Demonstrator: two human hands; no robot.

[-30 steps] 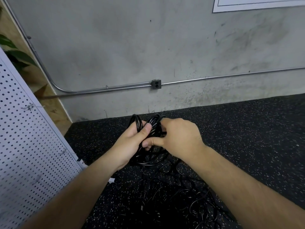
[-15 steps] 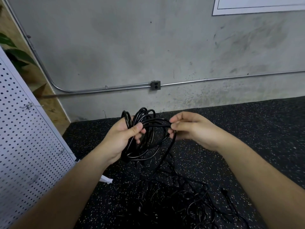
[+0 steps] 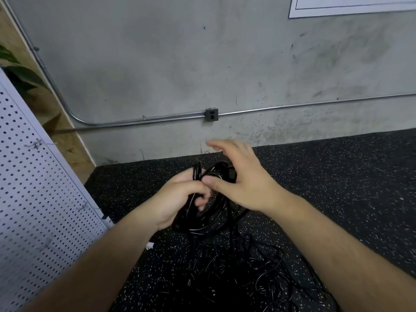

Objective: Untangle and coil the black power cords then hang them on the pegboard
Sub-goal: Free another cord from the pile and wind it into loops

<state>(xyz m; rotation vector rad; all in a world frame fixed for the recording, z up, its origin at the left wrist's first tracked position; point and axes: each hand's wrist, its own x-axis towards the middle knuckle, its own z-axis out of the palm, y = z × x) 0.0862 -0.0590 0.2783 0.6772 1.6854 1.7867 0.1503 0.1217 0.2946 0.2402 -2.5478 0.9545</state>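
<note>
Coiling step, mid-wrap, nothing hung yet. Left hand (image 3: 180, 199) is fisted tight round the top of the coil (image 3: 209, 219), centre of frame, fingers curled through the loops. Right hand (image 3: 240, 179) sits over the coil's upper right, fingers spread and mostly straight, motion-blurred, thumb next to the left fingers. I see no strand pinched in it, though the palm hides the cord beneath. The coil hangs from the left fist as a flattened oval: long axis near vertical in frame, leaning slightly toward lower right, top loops poking up above the fist, bottom sagging toward the floor (image 3: 337, 188). From its lower edge a strand drops into the loose tangle (image 3: 252, 275) at bottom centre, so plenty of cord is uncoiled, and I can't tell how many cords are in that heap. My read for the next move: right hand goes down, picks the feeding strand, draws a loop's worth free of the tangle and lays it into the left fist, same turn direction so it doesn't twist. Watch for knots dragging the heap up. The pegboard (image 3: 33, 210) stands along the left edge, hooks (image 3: 36, 144) free, for later.
</note>
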